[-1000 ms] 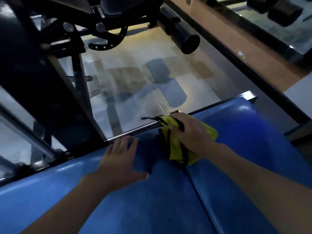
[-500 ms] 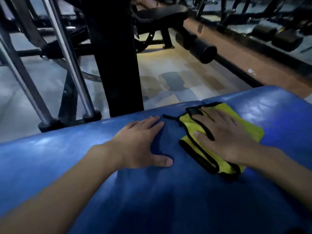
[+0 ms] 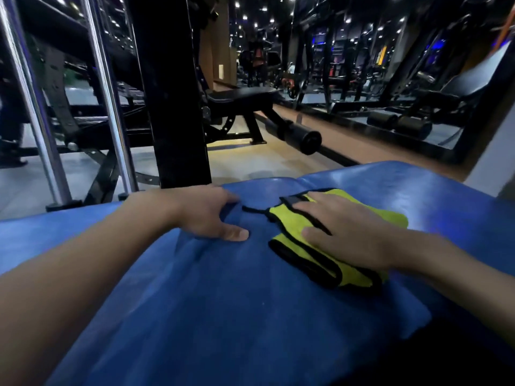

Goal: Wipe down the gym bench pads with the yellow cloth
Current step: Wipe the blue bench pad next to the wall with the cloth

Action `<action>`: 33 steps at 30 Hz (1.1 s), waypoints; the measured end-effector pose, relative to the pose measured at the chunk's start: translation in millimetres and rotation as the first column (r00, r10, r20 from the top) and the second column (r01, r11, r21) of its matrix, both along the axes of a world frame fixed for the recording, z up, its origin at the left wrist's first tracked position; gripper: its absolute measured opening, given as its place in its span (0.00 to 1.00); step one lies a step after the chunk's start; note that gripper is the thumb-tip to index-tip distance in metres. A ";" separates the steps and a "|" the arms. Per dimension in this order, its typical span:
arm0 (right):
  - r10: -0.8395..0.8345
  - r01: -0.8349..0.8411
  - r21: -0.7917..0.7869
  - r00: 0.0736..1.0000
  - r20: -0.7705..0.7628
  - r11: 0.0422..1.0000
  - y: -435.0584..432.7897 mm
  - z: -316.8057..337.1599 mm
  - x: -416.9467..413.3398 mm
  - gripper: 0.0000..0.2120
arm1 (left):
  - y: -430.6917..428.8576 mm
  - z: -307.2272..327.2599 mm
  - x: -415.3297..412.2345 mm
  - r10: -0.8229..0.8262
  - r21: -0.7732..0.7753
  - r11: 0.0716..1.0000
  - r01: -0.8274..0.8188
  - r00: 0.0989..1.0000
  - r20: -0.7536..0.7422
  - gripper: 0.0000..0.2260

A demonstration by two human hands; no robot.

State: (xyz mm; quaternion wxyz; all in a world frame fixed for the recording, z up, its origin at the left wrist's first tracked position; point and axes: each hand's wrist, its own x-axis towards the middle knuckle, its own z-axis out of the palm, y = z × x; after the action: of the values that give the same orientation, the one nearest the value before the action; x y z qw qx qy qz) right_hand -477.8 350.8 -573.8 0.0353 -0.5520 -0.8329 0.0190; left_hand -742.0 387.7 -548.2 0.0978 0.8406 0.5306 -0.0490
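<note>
A blue bench pad [image 3: 228, 302] fills the lower half of the head view. On its far right part lies a folded yellow cloth [image 3: 295, 247] with black edging. My right hand [image 3: 345, 232] lies flat on the cloth, fingers spread, pressing it onto the pad. My left hand [image 3: 206, 213] rests on the pad's far edge just left of the cloth, fingers curled over the edge and thumb on top. A seam [image 3: 299, 181] splits the pad near the cloth.
A black upright post [image 3: 170, 107] and two chrome rails [image 3: 108, 107] stand just beyond the pad. Behind them are a black bench [image 3: 242, 98] with a foam roller [image 3: 303, 137], a mirror wall on the right, and grey floor [image 3: 264, 160].
The view has tilted up from the floor to the gym room. My right hand went from gripping the bunched cloth at the pad's edge to lying flat on it; my left hand slid to the far edge.
</note>
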 end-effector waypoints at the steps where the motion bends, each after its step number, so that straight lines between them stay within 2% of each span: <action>1: 0.001 -0.001 -0.005 1.000 0.001 1.000 -11.0 -1.4 4.0 0.35 | 0.2 1.5 1.7 0.003 -0.022 1.000 -0.003 1.000 -0.003 0.24; 6: -0.007 0.011 0.039 0.996 -0.095 0.999 -49.7 -10.2 20.5 0.37 | -3.2 0.7 7.7 0.053 -0.014 0.998 -0.053 0.998 -0.033 0.28; 10: -0.030 0.036 0.076 0.997 -0.067 0.996 -40.4 -9.7 14.8 0.33 | -3.1 -5.9 -0.4 0.114 0.002 0.993 -0.114 0.991 -0.066 0.45; 11: -0.040 0.044 0.068 0.998 -0.052 0.997 -34.8 -9.1 11.7 0.33 | -3.4 -7.2 -1.6 0.128 0.001 0.992 -0.128 0.990 -0.063 0.45; 14: -0.101 0.102 0.014 0.994 -0.027 0.995 -15.7 -4.8 2.5 0.32 | -7.9 -8.9 0.4 0.109 0.009 0.994 -0.108 0.994 -0.033 0.36; 16: -0.130 0.130 0.007 0.991 -0.027 0.991 -12.7 -2.2 -3.3 0.31 | -14.2 -8.6 4.2 0.119 0.035 0.992 -0.117 0.990 -0.072 0.34; 19: -0.161 0.158 0.118 0.987 0.008 0.980 -22.2 -3.9 -4.3 0.29 | -27.1 -4.9 11.5 0.180 0.083 0.982 -0.170 0.973 -0.142 0.29; 21: -0.198 0.198 0.088 0.980 -0.007 0.976 -30.5 -1.7 -1.2 0.29 | -33.3 -2.3 17.1 0.151 0.070 0.987 -0.142 0.978 -0.143 0.27; 23: -0.202 0.201 -0.046 0.979 -0.005 0.978 -36.8 2.5 3.6 0.31 | -38.8 -0.2 21.5 0.132 0.048 0.991 -0.126 0.980 -0.151 0.26; 25: -0.165 0.165 -0.104 0.986 0.002 0.981 -45.5 4.0 9.7 0.34 | -43.4 0.5 23.5 0.161 0.014 0.987 -0.161 0.979 -0.129 0.27; 29: -0.148 0.148 -0.032 0.989 -0.004 0.988 -69.9 -6.4 20.6 0.34 | -54.8 0.6 26.1 0.231 0.008 0.973 -0.231 0.973 -0.030 0.27; 33: -0.136 0.135 -0.036 0.991 -0.012 0.990 -62.7 -7.0 18.0 0.33 | -54.6 3.1 19.5 0.237 -0.037 0.971 -0.236 0.971 0.041 0.27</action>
State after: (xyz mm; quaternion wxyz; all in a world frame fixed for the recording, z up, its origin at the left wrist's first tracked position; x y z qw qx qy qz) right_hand -459.9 288.1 -580.8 0.0328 -0.6077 -0.7927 0.0350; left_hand -722.5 333.2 -545.1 0.1280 0.7705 0.6239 -0.0265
